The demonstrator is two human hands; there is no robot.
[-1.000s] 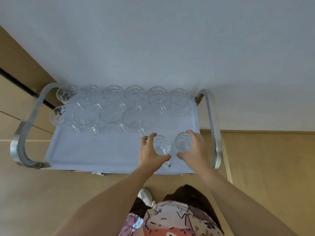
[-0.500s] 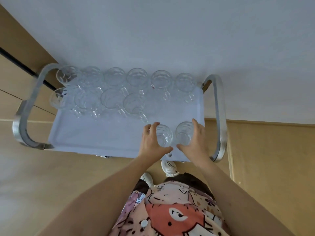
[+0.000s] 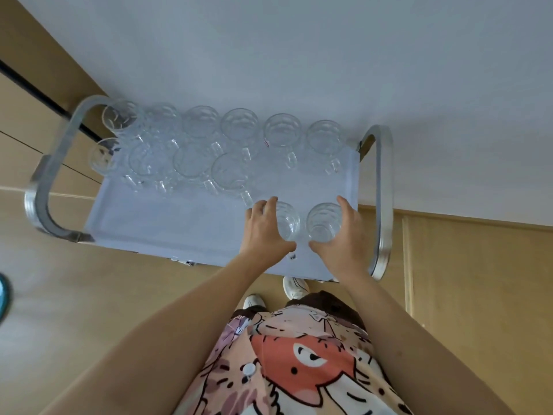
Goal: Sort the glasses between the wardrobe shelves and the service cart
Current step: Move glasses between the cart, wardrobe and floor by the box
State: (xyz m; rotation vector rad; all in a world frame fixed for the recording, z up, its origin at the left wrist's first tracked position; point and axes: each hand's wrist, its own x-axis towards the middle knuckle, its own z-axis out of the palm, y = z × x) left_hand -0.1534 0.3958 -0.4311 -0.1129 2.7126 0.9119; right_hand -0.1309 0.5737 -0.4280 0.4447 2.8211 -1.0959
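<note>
A service cart [image 3: 179, 232] with a pale blue top tray and chrome side handles stands against the wall. Several clear glass mugs [image 3: 239, 128] stand in two rows along its back and left. My left hand [image 3: 263, 232] grips one clear glass [image 3: 288, 220] near the tray's front right. My right hand [image 3: 344, 238] grips a second clear glass [image 3: 323, 220] right beside it. Both glasses are upright, close to the tray surface; whether they touch it is unclear.
The chrome handle [image 3: 383, 205] curves up at the cart's right, close to my right hand; another handle [image 3: 42, 187] is at the left. The wall is directly behind the cart. The wooden floor [image 3: 478, 295] surrounds it. My shoes [image 3: 294, 287] stand at the cart's front edge.
The view has tilted down, so the cart sits higher in frame. Both hands keep their grip on the two glasses at the tray's front right, with little movement relative to the cart.
</note>
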